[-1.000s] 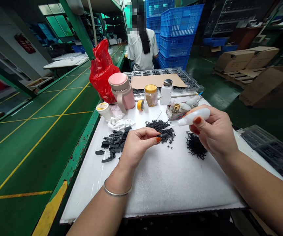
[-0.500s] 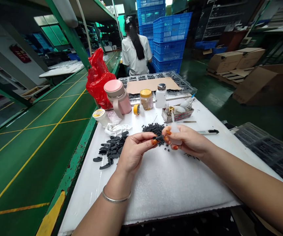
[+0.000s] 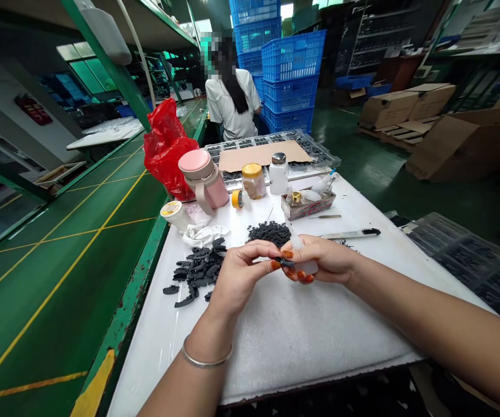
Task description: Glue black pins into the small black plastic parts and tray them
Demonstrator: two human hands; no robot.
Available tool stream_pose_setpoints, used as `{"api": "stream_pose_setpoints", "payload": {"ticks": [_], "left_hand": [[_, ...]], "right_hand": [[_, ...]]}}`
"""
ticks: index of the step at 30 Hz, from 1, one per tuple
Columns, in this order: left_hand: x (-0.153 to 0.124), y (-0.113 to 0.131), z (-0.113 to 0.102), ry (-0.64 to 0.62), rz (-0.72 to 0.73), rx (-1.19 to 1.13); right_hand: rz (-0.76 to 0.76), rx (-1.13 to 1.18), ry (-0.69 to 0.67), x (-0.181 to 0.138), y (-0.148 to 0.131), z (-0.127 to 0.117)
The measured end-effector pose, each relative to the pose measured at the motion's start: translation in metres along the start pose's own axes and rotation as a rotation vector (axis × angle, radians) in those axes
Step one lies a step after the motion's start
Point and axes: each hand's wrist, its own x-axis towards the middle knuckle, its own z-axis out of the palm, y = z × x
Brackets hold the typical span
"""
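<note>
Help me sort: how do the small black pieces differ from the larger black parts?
The small black pieces are tiny, in a tight mound; the larger black parts are elongated, loosely spread. The pieces lie beyond the left hand, the parts beside it. Both are black, on white foam.

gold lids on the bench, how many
2: one on the glass jar left of the white bottle, one on the small bottle standing in the box to the right; others could be hidden in that box.
</note>
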Motion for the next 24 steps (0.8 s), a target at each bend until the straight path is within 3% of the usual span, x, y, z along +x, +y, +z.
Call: {"api": "stream_pose_setpoints", "payload": {"ticks": [6, 12, 18, 24], "left_hand": [[0.001, 0.004, 0.001, 0.073, -0.135, -0.107], [0.003, 0.005, -0.002, 0.128, -0.153, -0.046], [0.005, -0.006, 0.009, 0.101, -0.040, 0.431], [0.007, -0.023, 0.022, -0.041, 0.115, 0.918]], "right_hand": [[-0.085, 0.003, 0.070, -0.001, -0.001, 0.000], [-0.272, -0.056, 0.207, -0.007, -0.012, -0.002], [-0.393, -0.105, 0.317, -0.015, -0.024, -0.011], [-0.443, -0.214, 0.345, -0.014, -0.024, -0.014]]}}
